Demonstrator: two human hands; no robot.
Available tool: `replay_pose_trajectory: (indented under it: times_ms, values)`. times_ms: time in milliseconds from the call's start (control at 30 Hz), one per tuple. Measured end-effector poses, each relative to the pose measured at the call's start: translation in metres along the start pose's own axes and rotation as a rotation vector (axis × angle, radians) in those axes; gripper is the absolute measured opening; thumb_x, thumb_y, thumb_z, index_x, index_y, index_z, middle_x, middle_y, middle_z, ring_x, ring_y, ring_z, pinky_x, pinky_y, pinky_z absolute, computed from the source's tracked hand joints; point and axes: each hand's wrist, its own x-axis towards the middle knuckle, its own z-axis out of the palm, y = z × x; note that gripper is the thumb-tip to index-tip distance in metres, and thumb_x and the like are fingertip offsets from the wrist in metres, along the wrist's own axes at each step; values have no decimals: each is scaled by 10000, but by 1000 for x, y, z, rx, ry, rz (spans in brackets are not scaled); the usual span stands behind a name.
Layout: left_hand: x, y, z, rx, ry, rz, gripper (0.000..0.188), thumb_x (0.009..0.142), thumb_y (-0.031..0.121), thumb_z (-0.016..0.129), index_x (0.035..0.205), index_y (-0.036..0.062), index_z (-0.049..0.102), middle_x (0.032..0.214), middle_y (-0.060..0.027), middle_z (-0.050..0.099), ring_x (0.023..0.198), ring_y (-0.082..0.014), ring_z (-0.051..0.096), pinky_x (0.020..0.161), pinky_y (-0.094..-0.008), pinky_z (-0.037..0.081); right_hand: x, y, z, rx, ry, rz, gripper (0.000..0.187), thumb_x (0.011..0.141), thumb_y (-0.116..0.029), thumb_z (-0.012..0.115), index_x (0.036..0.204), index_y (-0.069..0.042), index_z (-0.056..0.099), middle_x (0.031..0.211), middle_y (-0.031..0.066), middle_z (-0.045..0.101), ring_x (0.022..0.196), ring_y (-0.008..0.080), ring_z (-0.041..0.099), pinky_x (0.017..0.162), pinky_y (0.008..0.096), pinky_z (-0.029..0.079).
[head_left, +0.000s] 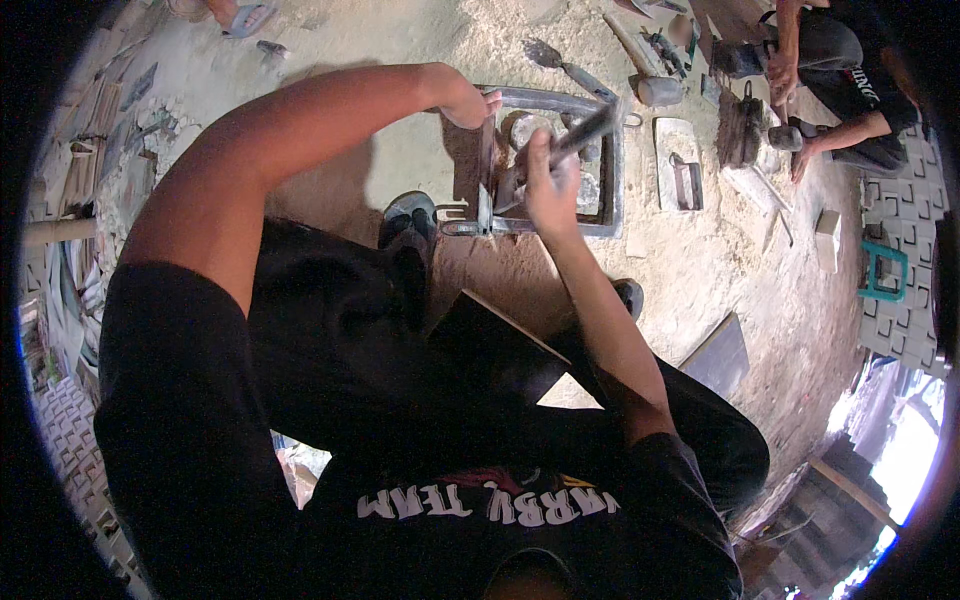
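A grey rectangular metal mould frame (610, 160) lies on the sandy ground in front of me, with grey lumps inside it. My left hand (468, 102) grips the frame's far left corner. My right hand (550, 185) is closed around a dark metal tool (590, 130) whose handle slants up to the right over the frame. My dark shoe (408, 215) stands just left of the frame, touching its near corner. A dark flat board (490, 345) rests across my lap.
Another person (850, 80) crouches at the upper right, hands on a dark mould block (742, 128). A trowel (560, 62), a grey tray (678, 160), a teal stool (884, 270) and patterned tiles (905, 300) lie around. Stacked tiles (70, 250) line the left.
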Motion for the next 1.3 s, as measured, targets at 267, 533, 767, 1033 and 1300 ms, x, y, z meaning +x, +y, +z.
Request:
replay_pose_trajectory:
  times_ms: [267, 533, 767, 1033, 1300]
  values:
    - [0, 0, 1, -46, 58, -92, 689, 844, 152, 309, 1462, 39, 26, 1545, -95, -21, 1405, -292, 146, 1140, -428, 190, 14, -17, -1, -61, -1, -142, 337, 960, -284, 502, 743, -28, 538, 586, -19, 470, 521, 73, 417, 464, 255, 340]
    - [-8, 0, 12, -118, 44, -155, 716, 824, 138, 323, 1471, 83, 21, 1547, -71, -26, 1404, -301, 148, 1130, -445, 215, 9, -23, 9, -116, 72, 22, 276, 912, -193, 565, 833, 71, 575, 607, 101, 547, 622, 77, 464, 556, 285, 418]
    - [11, -17, 8, -143, -100, 34, 591, 878, 190, 325, 1438, 58, 188, 1531, -145, 56, 1399, -339, 138, 1134, -448, 202, 9, -63, 16, -107, -34, -204, 336, 958, -234, 514, 724, 6, 531, 574, -27, 433, 517, 45, 331, 455, 239, 305]
    - [10, -47, -20, -306, 165, -52, 589, 926, 262, 296, 1403, -72, 202, 1487, -244, 154, 1368, -384, 198, 1129, -441, 205, 27, -55, 12, 35, 144, -279, 275, 964, -173, 498, 708, -73, 473, 571, -40, 448, 468, 29, 388, 393, 216, 267]
    - [32, -45, -1, -43, 152, 19, 514, 922, 150, 271, 1342, -144, 265, 1404, -299, 306, 1303, -386, 347, 1096, -447, 310, 57, -67, 12, 237, 197, -214, 389, 955, -256, 527, 624, -54, 492, 551, -62, 433, 504, 48, 368, 451, 240, 309]
